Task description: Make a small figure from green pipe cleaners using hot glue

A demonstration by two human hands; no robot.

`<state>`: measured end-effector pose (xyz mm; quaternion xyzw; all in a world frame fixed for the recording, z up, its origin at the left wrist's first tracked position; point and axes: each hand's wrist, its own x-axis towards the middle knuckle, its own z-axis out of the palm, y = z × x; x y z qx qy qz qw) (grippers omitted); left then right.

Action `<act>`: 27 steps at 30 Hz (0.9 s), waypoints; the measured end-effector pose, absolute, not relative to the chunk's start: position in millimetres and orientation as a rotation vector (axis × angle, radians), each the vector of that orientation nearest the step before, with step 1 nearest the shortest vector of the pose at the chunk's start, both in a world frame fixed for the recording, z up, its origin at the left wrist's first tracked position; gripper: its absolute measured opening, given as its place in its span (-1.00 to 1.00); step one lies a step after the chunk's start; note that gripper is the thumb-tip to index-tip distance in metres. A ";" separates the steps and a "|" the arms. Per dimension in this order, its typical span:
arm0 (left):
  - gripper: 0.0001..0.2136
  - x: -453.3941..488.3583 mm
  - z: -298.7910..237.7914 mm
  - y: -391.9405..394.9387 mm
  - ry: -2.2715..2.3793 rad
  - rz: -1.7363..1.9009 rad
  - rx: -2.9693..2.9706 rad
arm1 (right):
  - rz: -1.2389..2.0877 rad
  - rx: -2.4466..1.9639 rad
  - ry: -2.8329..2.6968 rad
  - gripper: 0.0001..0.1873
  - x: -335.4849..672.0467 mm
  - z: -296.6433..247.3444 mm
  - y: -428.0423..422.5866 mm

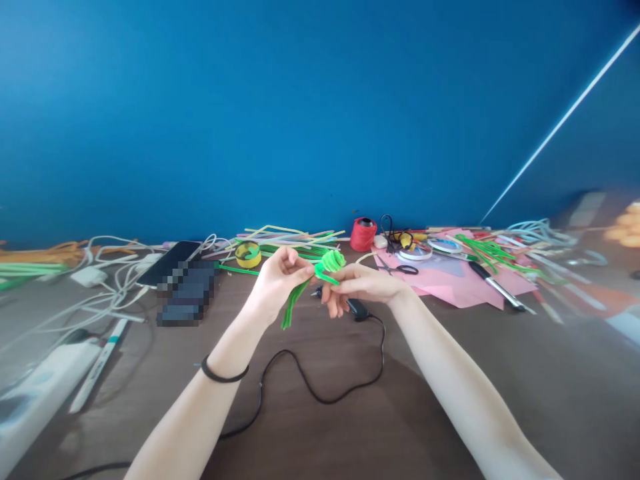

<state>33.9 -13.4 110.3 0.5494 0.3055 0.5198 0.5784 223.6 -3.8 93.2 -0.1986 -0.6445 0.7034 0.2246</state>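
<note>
A green pipe-cleaner piece (327, 262) with a coiled top and a stem hanging down-left is held above the brown table (350, 413). My left hand (277, 277) is closed round the stem just below the coil. My right hand (360, 285) pinches the coil's end from the right with thumb and fingers. A black band sits on my left wrist.
A black cable (320, 393) with a small switch runs under my hands. Behind lie loose pipe cleaners (285, 240), a yellow tape roll (248, 254), a red thread spool (363, 234), scissors (400, 269), pink paper (450, 283), a pen (495, 285). Left: phone (167, 262), white cables, power strip (40, 393).
</note>
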 end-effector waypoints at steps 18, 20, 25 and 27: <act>-0.63 41.9 115.8 -24.3 0.629 1.152 1.120 | 1.930 -0.512 -1.501 -0.76 214.8 78.5 2.9; -0.63 44.4 118.5 -29.5 0.626 1.101 1.129 | 1.832 -0.540 -1.473 -0.77 214.6 76.5 4.0; -0.65 44.6 120.9 -35.1 0.724 0.958 1.294 | 1.706 -0.627 -1.471 -0.88 223.5 85.1 3.9; -0.67 43.9 119.4 -35.2 0.767 0.891 1.373 | 1.626 -0.729 -1.564 -0.89 227.1 93.4 0.8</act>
